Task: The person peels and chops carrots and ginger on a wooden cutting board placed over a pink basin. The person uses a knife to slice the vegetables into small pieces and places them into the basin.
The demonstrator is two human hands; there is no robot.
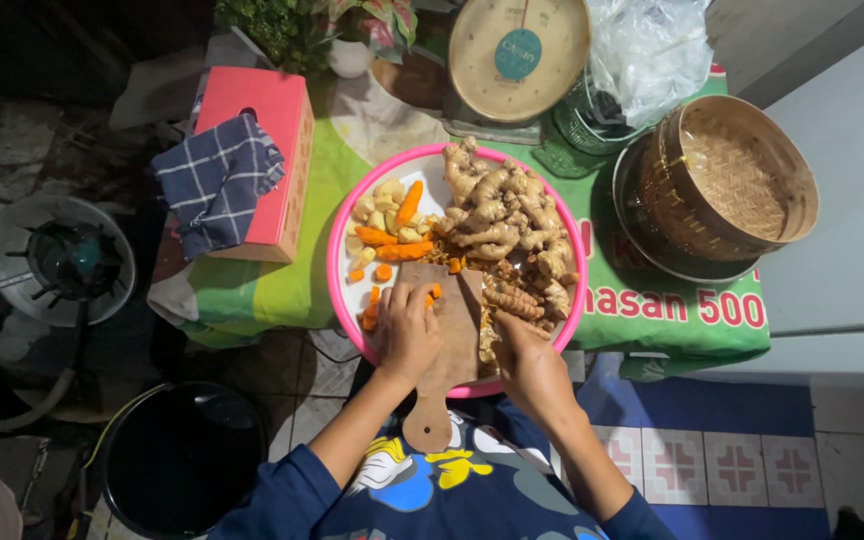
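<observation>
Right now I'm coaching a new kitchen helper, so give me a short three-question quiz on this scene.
1. True or false: the wooden cutting board lies on the pink-rimmed tray.
2. Which hand rests on the board? A) left hand B) right hand
3. What stands behind the tray, above the ginger roots?

Key: 1 true; 2 A; 3 a dial kitchen scale.

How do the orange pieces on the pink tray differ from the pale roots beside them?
The orange pieces are small, smooth and cut, while the pale roots are large, knobbly and whole. The orange pieces lie scattered on the tray's left half; the pale roots are heaped on its right half. The left hand rests nearest the orange pieces, not the pale roots. Both share the pink tray.
</observation>
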